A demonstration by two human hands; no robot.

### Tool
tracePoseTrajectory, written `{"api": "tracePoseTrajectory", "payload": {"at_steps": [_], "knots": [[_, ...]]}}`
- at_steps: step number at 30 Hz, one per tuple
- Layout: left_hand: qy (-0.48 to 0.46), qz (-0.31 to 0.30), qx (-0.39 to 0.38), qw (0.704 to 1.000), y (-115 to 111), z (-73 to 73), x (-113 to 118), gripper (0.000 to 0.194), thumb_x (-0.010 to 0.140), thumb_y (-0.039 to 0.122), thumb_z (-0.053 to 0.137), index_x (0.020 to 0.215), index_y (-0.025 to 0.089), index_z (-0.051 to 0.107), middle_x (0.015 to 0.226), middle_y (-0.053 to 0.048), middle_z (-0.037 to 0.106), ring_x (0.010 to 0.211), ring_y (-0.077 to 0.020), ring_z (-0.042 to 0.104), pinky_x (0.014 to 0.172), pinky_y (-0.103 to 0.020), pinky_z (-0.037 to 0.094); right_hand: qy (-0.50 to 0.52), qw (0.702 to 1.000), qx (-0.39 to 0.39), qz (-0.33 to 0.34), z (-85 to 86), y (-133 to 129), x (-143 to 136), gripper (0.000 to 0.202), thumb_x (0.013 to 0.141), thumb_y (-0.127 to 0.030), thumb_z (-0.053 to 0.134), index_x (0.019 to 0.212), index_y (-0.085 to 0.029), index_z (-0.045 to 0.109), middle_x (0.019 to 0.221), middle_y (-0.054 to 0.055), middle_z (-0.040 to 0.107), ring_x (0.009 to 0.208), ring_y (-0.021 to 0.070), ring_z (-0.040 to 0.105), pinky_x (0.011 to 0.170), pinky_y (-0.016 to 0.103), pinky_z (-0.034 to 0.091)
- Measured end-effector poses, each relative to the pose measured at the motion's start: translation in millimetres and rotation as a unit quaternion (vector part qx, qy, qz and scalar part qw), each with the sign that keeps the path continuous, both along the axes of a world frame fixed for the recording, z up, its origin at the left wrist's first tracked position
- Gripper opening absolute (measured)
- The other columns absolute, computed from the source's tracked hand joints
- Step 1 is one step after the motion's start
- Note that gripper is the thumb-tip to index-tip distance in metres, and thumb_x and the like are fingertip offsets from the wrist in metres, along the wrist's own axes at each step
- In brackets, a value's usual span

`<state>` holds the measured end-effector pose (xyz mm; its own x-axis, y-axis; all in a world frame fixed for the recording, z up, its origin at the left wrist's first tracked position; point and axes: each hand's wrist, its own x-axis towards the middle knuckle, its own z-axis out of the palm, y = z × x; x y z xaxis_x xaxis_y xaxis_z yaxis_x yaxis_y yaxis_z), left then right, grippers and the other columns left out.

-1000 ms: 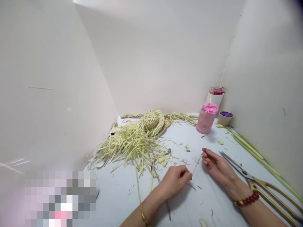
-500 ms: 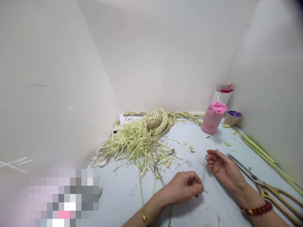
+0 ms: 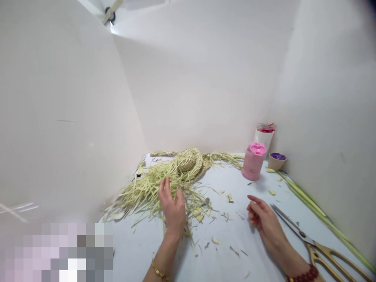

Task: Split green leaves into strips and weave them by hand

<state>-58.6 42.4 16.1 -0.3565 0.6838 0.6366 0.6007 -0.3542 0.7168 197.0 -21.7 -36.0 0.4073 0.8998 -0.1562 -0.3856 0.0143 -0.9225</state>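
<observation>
My left hand [image 3: 172, 205] reaches over the near side of a loose pile of pale green straw strands [image 3: 147, 184], fingers apart and holding nothing that I can see. Behind the strands lies a coiled woven braid [image 3: 189, 160] of the same straw. My right hand [image 3: 261, 219] hovers over the table to the right, index finger stretched out and the other fingers loosely curled. No strand shows in it. Closest to that hand is a large pair of scissors [image 3: 304, 235] with gold handles, lying with its blades slightly apart.
A pink lidded bottle [image 3: 253, 164] stands at the back right, before a white cup [image 3: 263, 137] and a small beige cup with purple pieces [image 3: 277, 162]. Long green stalks [image 3: 320, 213] lie along the right wall. Straw scraps [image 3: 230, 197] litter the white table [image 3: 217, 262].
My left hand has swung left and forward from the table's front to the straw pile, its fingers spreading. The thin strand near my right hand is gone from view. The camera view has shifted.
</observation>
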Motion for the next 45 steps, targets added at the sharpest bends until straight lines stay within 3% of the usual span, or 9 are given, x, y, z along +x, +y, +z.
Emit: {"api": "tracePoseTrajectory", "payload": {"at_steps": [5, 9, 18, 21, 24, 26, 29, 37, 45], "knots": [[0.168, -0.129, 0.060, 0.975, -16.3, -22.1, 24.6, 0.049, 0.089, 0.021, 0.046, 0.138, 0.027, 0.041, 0.141, -0.008, 0.045, 0.136, -0.0240, 0.035, 0.112, -0.047, 0.029, -0.102, 0.993, -0.037, 0.038, 1.0, 1.0, -11.1, 0.035, 0.079, -0.049, 0.059, 0.095, -0.018, 0.062, 0.048, -0.009, 0.040, 0.038, 0.0063, 0.028, 0.036, 0.019, 0.018], [0.289, -0.285, -0.032, 0.914, -25.1, -41.9, 40.5, 0.042, 0.089, 0.023, 0.047, 0.131, 0.028, 0.051, 0.130, -0.007, 0.058, 0.126, -0.0228, 0.049, 0.112, -0.050, 0.029, -0.175, 0.982, -0.038, 0.055, 6.8, 0.3, -20.6, 0.037, 0.081, -0.051, 0.054, 0.091, -0.017, 0.064, 0.042, -0.010, 0.028, 0.039, 0.0083, 0.026, 0.040, 0.022, 0.018], [0.280, -0.246, -0.106, 0.922, 7.7, -57.9, 31.5, 0.039, 0.088, 0.032, 0.046, 0.120, 0.015, 0.060, 0.123, -0.014, 0.061, 0.115, -0.0282, 0.055, 0.101, -0.052, 0.041, -0.331, 0.942, 0.007, 0.059, 34.8, -0.2, -12.9, 0.027, 0.085, -0.036, 0.047, 0.074, -0.017, 0.062, 0.052, -0.004, 0.052, 0.047, 0.0112, 0.045, 0.050, 0.023, 0.035], [0.257, -0.255, -0.074, 0.929, 10.0, -53.9, 31.6, 0.038, 0.088, 0.038, 0.047, 0.114, 0.016, 0.063, 0.116, -0.013, 0.064, 0.109, -0.0274, 0.058, 0.095, -0.049, 0.046, -0.475, 0.880, 0.021, 0.009, 58.5, 0.1, 28.2, 0.024, 0.086, -0.030, 0.046, 0.075, -0.018, 0.063, 0.066, 0.000, 0.062, 0.063, 0.0138, 0.056, 0.062, 0.023, 0.041], [0.255, -0.277, -0.061, 0.924, 5.3, -49.6, 32.7, 0.034, 0.089, 0.038, 0.046, 0.110, 0.019, 0.065, 0.111, -0.011, 0.066, 0.106, -0.0257, 0.060, 0.091, -0.045, 0.050, -0.612, 0.779, -0.115, -0.074, 68.4, 6.1, 83.8, 0.026, 0.090, -0.025, 0.040, 0.083, -0.018, 0.064, 0.085, 0.005, 0.067, 0.080, 0.0171, 0.061, 0.073, 0.026, 0.042], [0.262, -0.289, -0.052, 0.919, 2.4, -48.7, 33.4, 0.032, 0.088, 0.037, 0.048, 0.108, 0.021, 0.066, 0.109, -0.010, 0.067, 0.105, -0.0249, 0.061, 0.090, -0.044, 0.050, -0.670, 0.683, -0.276, -0.090, 62.4, 14.2, 115.7, 0.027, 0.092, -0.025, 0.040, 0.098, -0.017, 0.064, 0.104, 0.012, 0.066, 0.095, 0.0208, 0.063, 0.079, 0.029, 0.044], [0.272, -0.298, -0.048, 0.914, 1.7, -49.8, 33.4, 0.028, 0.088, 0.035, 0.049, 0.105, 0.023, 0.068, 0.105, -0.007, 0.069, 0.100, -0.0237, 0.063, 0.088, -0.042, 0.051, -0.668, 0.651, -0.350, -0.081, 43.1, 28.3, 143.2, 0.030, 0.091, -0.019, 0.041, 0.110, -0.009, 0.062, 0.112, 0.023, 0.061, 0.096, 0.0283, 0.065, 0.077, 0.036, 0.047], [0.286, -0.290, -0.021, 0.913, 7.3, -52.8, 29.3, 0.023, 0.089, 0.034, 0.050, 0.098, 0.025, 0.069, 0.098, -0.005, 0.071, 0.091, -0.0218, 0.066, 0.081, -0.038, 0.054, -0.660, 0.623, -0.415, -0.058, 22.4, 45.4, 157.7, 0.039, 0.085, 0.000, 0.033, 0.109, 0.001, 0.064, 0.109, 0.030, 0.061, 0.096, 0.0319, 0.068, 0.074, 0.037, 0.050], [0.288, -0.327, -0.027, 0.900, 5.5, -48.8, 32.5, 0.022, 0.089, 0.031, 0.049, 0.093, 0.024, 0.069, 0.091, -0.004, 0.072, 0.083, -0.0193, 0.068, 0.075, -0.032, 0.055, -0.692, 0.638, -0.338, 0.025, 29.6, 36.3, 129.1, 0.023, 0.087, -0.024, 0.050, 0.097, -0.016, 0.069, 0.101, 0.015, 0.070, 0.093, 0.0250, 0.067, 0.072, 0.029, 0.046]]}}
